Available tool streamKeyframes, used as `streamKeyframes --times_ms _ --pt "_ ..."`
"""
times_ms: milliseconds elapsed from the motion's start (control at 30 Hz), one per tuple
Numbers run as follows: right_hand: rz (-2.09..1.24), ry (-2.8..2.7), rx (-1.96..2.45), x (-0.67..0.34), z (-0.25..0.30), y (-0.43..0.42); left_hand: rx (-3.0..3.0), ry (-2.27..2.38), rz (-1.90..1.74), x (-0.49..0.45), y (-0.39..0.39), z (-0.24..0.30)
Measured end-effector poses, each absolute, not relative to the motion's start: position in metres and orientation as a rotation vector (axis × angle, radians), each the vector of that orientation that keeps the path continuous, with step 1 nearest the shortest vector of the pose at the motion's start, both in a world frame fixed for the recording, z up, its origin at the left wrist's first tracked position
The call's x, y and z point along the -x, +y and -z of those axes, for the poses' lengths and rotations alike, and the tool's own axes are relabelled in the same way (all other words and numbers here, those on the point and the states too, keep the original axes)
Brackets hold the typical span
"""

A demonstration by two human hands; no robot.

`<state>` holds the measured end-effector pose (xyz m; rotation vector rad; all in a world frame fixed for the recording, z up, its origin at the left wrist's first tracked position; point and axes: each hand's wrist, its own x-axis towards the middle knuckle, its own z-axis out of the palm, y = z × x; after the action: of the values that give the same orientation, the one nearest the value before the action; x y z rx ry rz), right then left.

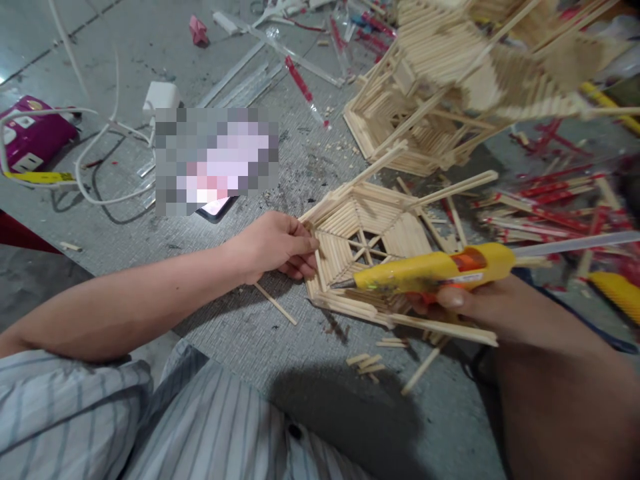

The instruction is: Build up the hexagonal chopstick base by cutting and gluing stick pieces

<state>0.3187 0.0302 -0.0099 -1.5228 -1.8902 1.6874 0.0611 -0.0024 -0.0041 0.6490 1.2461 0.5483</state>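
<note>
A hexagonal frame built of thin wooden sticks point(327, 250) lies on the grey table, with long sticks jutting from its corners. My left hand point(280, 243) pinches its left edge between thumb and fingers. In my right hand point(467, 297) is a yellow hot glue gun point(435, 270), gripped by its handle. Its metal nozzle points left, over the inner left part of the frame, near my left fingers. From the gun's rear sticks out a long translucent glue stick point(575, 245). The gun and right hand hide the frame's right side.
Behind stands a larger wooden-stick structure point(435, 40). Many sticks and red wrappers point(550, 207) litter the right side. A phone point(217, 210), a white charger point(163, 98), cables and a purple power strip point(40, 137) are at left. Short stick pieces point(367, 363) lie near the front edge.
</note>
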Motion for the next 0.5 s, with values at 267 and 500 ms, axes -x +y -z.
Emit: streamKeyframes --times_ms 267,500 --pt "-1.814 -1.732 1.454 -0.316 0.011 0.031 -0.640 1.254 -0.560 -0.060 -0.002 0.002" --pt "-1.822 -1.640 1.554 -0.322 0.022 0.032 -0.632 1.272 -0.552 -0.059 -0.002 0.002"
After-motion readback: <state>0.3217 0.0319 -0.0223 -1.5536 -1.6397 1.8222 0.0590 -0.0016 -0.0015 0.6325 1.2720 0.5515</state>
